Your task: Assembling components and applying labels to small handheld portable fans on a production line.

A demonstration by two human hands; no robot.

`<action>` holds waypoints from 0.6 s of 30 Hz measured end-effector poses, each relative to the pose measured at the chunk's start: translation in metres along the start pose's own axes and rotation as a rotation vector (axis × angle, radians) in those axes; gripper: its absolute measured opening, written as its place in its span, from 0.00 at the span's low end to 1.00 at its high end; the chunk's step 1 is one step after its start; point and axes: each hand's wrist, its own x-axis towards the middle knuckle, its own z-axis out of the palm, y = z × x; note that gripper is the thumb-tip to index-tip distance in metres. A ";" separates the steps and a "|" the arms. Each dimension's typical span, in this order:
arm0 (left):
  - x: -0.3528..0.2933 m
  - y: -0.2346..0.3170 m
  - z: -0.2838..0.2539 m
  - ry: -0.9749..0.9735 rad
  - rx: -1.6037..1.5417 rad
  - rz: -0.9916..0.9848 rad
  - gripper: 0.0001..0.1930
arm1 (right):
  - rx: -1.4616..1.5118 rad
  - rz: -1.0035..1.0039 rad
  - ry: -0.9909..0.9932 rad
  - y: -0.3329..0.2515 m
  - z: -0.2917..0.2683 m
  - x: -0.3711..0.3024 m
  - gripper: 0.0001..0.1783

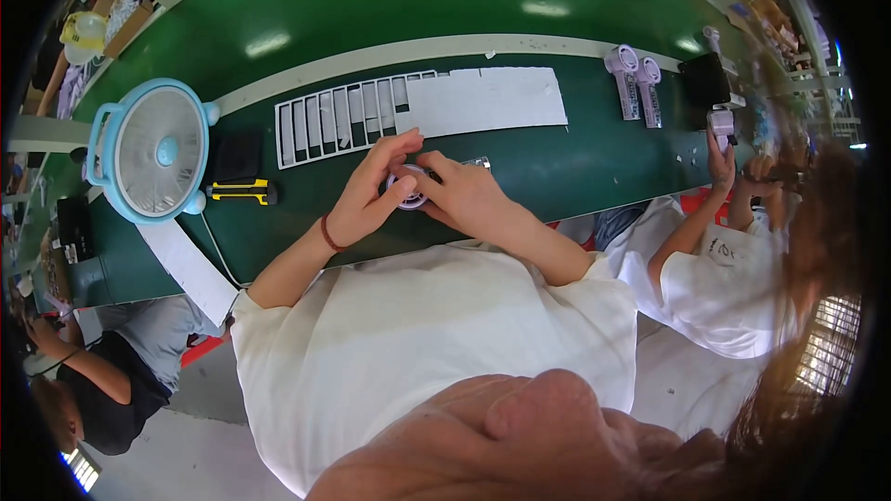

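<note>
At the near edge of the green table, a small handheld fan (413,198) with a pale purple round head is held between my two hands. My left hand (370,187) curves round the head from the left, its thumb and fingers against the rim. From the right, my right hand (471,197) grips the fan with its fingers bent over it. The fingers hide most of the fan. A clear, shiny piece (477,163) shows just beyond my right hand; whether it is the fan's handle I cannot tell. Behind my hands lies a white slotted tray (306,130), partly covered by white cardboard (492,100).
A blue table fan (165,150) stands at the left, with a yellow-and-black utility knife (243,191) beside it. Two purple handheld fans (624,74) lie at the right. Co-workers sit on both sides; one's hand (719,167) holds a similar fan (721,123).
</note>
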 end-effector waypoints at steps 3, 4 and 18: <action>0.000 -0.004 -0.005 -0.050 0.019 -0.006 0.29 | 0.098 0.093 -0.174 0.005 -0.011 0.008 0.36; -0.001 -0.006 -0.004 -0.052 -0.031 0.008 0.30 | 0.075 0.031 -0.046 0.006 -0.010 0.010 0.37; -0.003 -0.021 -0.005 0.067 0.431 0.161 0.30 | -0.107 0.423 0.437 0.084 -0.067 0.004 0.36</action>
